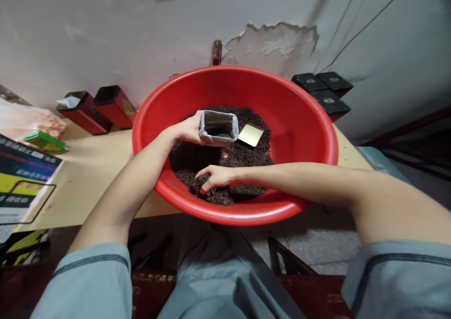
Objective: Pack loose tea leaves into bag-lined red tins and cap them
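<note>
My left hand [192, 128] is closed around a tea tin [218, 140] with a clear plastic bag folded over its rim. Its open mouth is tilted toward me, and some dark leaves show inside. Below it, my right hand [220, 177] is in the dark loose tea leaves [218, 196], its fingers and thumb curved around a handful; the fingertips are partly covered. A large red basin [299, 121] holds the leaves. On them, to the right of the tin, lies a pale square lid [251, 135].
Two red tins, one lined [83, 112] and one dark-topped [115, 106], stand at left on the wooden table [102, 168]. Black-lidded tins [329, 100] stand at right. A green box [47, 141] and a printed carton [24, 178] lie far left. Behind is a peeling wall [275, 42].
</note>
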### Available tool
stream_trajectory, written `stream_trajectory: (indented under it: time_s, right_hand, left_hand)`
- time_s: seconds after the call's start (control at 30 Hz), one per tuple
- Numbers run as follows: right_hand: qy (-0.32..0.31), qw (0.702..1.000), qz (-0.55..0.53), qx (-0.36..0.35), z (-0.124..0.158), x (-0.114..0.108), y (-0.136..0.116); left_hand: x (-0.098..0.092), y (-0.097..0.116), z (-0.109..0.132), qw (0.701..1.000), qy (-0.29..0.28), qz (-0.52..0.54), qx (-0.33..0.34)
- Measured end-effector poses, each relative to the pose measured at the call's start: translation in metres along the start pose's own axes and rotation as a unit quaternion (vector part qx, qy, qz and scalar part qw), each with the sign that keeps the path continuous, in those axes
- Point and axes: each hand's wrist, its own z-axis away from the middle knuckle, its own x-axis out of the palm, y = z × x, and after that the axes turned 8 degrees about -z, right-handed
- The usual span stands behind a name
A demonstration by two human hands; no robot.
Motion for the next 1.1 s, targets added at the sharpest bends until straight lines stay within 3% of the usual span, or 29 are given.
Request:
stream_trajectory:
  time_s: [0.13,0.37,0.47,0.57,0.67,0.8,0.87,1.1]
  right_hand:
    - [-0.005,0.999,-0.034,-0.036,0.001,-0.010,-0.015]
    - [0.039,0.991,-0.026,-0.129,0.036,-0.040,-0.053]
    - [0.099,0.982,-0.021,-0.162,0.045,-0.061,-0.069]
    - [0.162,0.966,0.025,-0.200,0.045,-0.086,-0.083]
    - [0.236,0.931,0.120,-0.251,0.036,-0.105,-0.090]
    - [0.350,0.834,0.273,-0.328,0.015,-0.113,-0.082]
    - [0.374,0.803,0.303,-0.352,0.007,-0.112,-0.074]
    - [0.389,0.784,0.320,-0.363,-0.009,-0.111,-0.057]
  left_hand:
    - [-0.002,-0.007,0.001,0.999,0.003,-0.020,-0.045]
    - [-0.003,-0.012,0.004,0.994,0.008,-0.052,-0.097]
    - [-0.002,-0.009,0.004,0.991,0.015,-0.073,-0.114]
    - [0.001,0.001,0.003,0.996,0.004,-0.066,-0.057]
    - [0.002,0.006,0.004,0.999,0.014,-0.046,-0.011]
    - [0.001,-0.009,0.003,0.998,0.026,-0.032,-0.056]
    - [0.000,-0.017,0.003,0.997,0.015,-0.037,-0.067]
    - [0.000,-0.020,0.002,0.993,0.020,-0.057,-0.106]
